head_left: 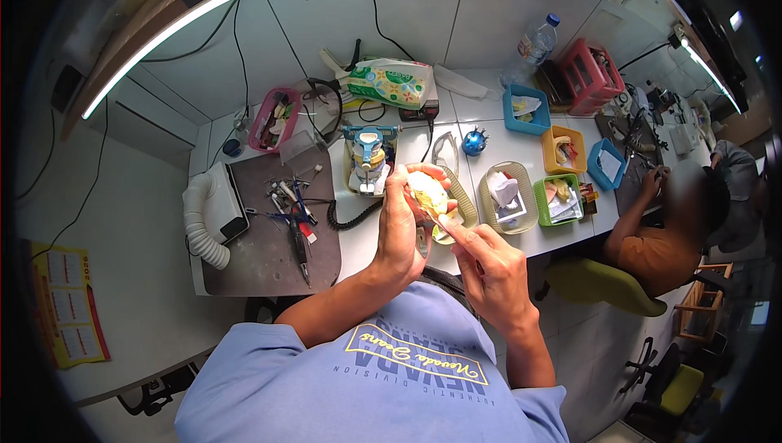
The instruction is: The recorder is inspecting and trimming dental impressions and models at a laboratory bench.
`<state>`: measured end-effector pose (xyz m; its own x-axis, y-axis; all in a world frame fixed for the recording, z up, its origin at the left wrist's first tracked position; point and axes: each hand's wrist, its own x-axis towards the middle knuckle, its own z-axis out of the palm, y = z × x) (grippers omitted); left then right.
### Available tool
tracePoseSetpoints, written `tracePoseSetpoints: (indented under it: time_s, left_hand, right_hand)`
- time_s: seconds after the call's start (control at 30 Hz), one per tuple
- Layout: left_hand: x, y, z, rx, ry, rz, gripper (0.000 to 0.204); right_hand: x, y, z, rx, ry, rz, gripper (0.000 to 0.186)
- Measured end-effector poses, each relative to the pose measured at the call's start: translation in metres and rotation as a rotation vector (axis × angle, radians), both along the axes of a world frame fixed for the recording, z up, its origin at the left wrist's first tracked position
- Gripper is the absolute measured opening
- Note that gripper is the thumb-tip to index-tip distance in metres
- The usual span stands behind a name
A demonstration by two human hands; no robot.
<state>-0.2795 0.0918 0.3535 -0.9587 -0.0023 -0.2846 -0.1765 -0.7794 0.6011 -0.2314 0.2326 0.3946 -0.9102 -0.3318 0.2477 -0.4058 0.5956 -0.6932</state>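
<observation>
In front of my chest, my left hand [396, 227] is closed around a pale yellow lump that looks like a plaster dental cast [428, 192]. My right hand [495, 270] comes in from the right, its fingers pinched and their tips against the cast's lower edge. Whatever sits between those fingertips is too small to make out. Just behind the left hand stands a blue articulator [371, 149] with a cast in it, in a white tray. A pale green basket [467, 202] lies partly hidden behind the cast.
On the left, a dark mat [281, 268] carries a handpiece [298, 251] and burs, beside a white hose [199, 219]. To the right are small coloured baskets [560, 200], a blue round holder [474, 142] and a water bottle [536, 42]. A co-worker [672, 223] sits farther right.
</observation>
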Motion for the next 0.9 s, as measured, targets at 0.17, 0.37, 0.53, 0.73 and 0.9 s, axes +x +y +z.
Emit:
tracePoseSetpoints:
  time_s: [0.17,0.37,0.53,0.73,0.9]
  left_hand:
    - [-0.002,-0.004,-0.002,-0.033,0.011,0.006,0.047]
    - [0.004,-0.003,0.008,-0.307,0.059,0.049,0.048]
    - [-0.005,-0.001,0.012,-0.154,0.063,0.129,0.049]
    - [-0.005,0.000,0.012,-0.115,0.101,0.098,0.051]
    - [-0.008,0.003,0.011,-0.130,0.111,0.122,0.046]
  right_hand:
    - [-0.002,-0.002,0.000,0.043,0.052,0.010,0.044]
    - [0.002,-0.012,-0.008,0.077,0.097,-0.030,0.052]
    - [0.002,-0.029,-0.019,-0.119,0.053,-0.114,0.052]
    - [0.007,-0.040,-0.019,-0.315,0.017,-0.221,0.043]
    - [0.005,-0.025,-0.023,-0.309,-0.024,-0.177,0.039]
